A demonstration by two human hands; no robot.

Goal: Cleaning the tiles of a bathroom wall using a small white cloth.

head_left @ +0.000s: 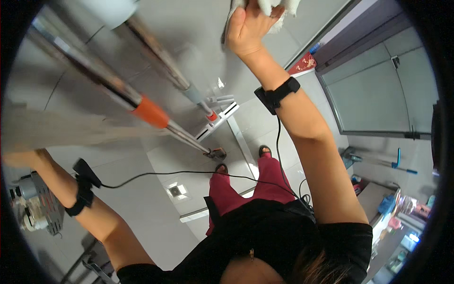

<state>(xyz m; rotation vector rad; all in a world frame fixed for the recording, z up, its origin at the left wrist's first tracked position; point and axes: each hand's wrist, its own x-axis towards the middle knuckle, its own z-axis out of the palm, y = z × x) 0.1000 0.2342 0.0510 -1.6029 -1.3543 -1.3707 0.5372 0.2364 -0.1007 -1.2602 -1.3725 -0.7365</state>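
My right hand is raised at the top edge, its fingers closed on a white fluffy cloth that hides part of them. The cloth's upper part lies outside the picture. Far to the left, motion smears my left hand, and its fingers cannot be made out. A blurred grey-beige streak, perhaps cloth, stretches rightward from that hand. Between my arms, two long-handled poles slant down: one with an orange sleeve, the other with a grey sleeve. A white flat mop head is near their lower ends.
A thin black cable runs between my wrist straps across my body. At right are a glass door, a blue-handled cleaning tool and a cluttered counter. A metal rack stands at left; a drain lies in the tiled floor.
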